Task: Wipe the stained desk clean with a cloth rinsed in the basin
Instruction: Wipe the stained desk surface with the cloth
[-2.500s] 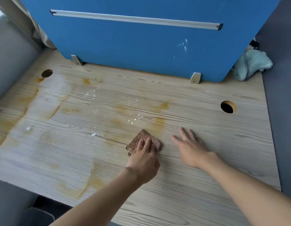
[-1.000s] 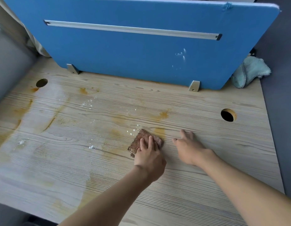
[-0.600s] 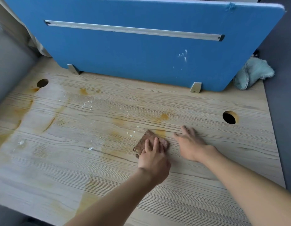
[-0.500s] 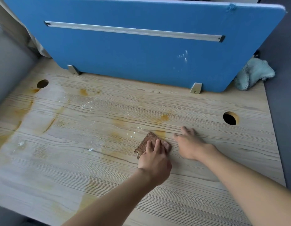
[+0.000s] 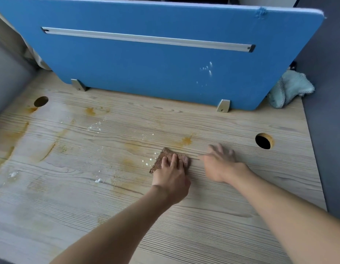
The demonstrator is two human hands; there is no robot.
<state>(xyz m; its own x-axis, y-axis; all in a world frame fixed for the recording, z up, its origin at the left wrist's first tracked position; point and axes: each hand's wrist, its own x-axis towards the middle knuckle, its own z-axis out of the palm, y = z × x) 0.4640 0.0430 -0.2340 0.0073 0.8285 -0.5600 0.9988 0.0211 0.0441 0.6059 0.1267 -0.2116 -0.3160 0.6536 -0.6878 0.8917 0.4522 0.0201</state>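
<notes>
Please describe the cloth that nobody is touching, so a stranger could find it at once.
Find the blue partition along the back of the desk. Past its right end, in the desk's far right corner, lies a crumpled pale teal cloth. The brown cloth under the left hand lies flat; this one is bunched and untouched.

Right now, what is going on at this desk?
A person is wiping the wooden desk. The left hand presses a brown cloth flat near the middle, fingers straight. The right hand, blurred, lies open on the wood beside it. Orange stains and white specks mark much of the desk, mostly to the left, so the job is not done. A pale blue cloth sits at the far right corner.
</notes>
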